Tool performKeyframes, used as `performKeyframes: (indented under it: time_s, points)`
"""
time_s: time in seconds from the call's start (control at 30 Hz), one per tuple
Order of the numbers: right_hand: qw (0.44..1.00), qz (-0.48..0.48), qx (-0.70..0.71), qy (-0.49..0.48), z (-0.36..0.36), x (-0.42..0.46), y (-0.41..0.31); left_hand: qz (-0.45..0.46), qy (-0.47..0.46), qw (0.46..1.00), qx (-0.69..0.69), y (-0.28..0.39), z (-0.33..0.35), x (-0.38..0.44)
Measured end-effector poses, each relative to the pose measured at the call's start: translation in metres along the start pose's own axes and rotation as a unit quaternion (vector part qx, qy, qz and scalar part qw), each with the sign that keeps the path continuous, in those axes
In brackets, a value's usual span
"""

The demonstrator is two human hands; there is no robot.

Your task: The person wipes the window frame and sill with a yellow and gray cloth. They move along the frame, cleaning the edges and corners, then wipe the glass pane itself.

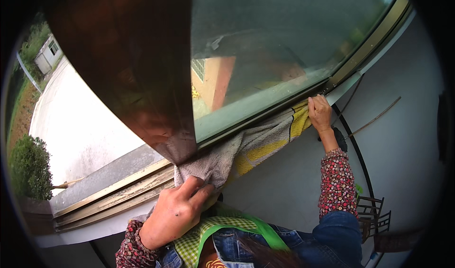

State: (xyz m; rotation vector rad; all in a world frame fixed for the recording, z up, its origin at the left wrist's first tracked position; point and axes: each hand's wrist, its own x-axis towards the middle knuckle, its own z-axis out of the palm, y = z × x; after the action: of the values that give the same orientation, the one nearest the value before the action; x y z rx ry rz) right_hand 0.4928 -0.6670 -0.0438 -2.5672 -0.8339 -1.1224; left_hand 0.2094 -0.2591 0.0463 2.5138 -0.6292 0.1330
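A grey and yellow towel (pixel 227 157) is stretched along the lower frame of a sliding window, partly over the sill. My left hand (pixel 181 211) grips its grey end close to the corner of the dark window stile (pixel 156 90). At the other end, my right hand (pixel 320 113) is closed on the yellow part, against the bottom rail of the glass pane (pixel 263 54). The fingertips of both hands are hidden in or behind the cloth. Dirty-looking metal tracks (pixel 117 197) run along the sill at left.
Outside lie a pale concrete road (pixel 81 115), a shrub (pixel 30 166) and a small white building (pixel 49 54). Inside, wooden chairs (pixel 371 211) stand on the grey floor (pixel 398 143) at lower right. A thin stick (pixel 376 116) shows beyond my right wrist.
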Motion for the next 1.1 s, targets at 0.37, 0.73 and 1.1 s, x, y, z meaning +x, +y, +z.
performKeyframes:
  time_s: [0.37, 0.73, 1.1]
  points:
    - [0.985, -0.013, 0.170, -0.020, -0.015, -0.011, -0.187, -0.180, -0.006, 0.979, -0.097, -0.035, -0.062, -0.154]
    - [0.942, -0.099, 0.314, -0.073, -0.031, -0.006, -0.383, -0.300, 0.294, 0.907, -0.031, -0.043, -0.088, -0.288]
    - [0.854, -0.246, 0.453, -0.077, -0.017, -0.005, -0.539, -0.356, 0.314, 0.880, 0.017, -0.051, -0.109, -0.314]
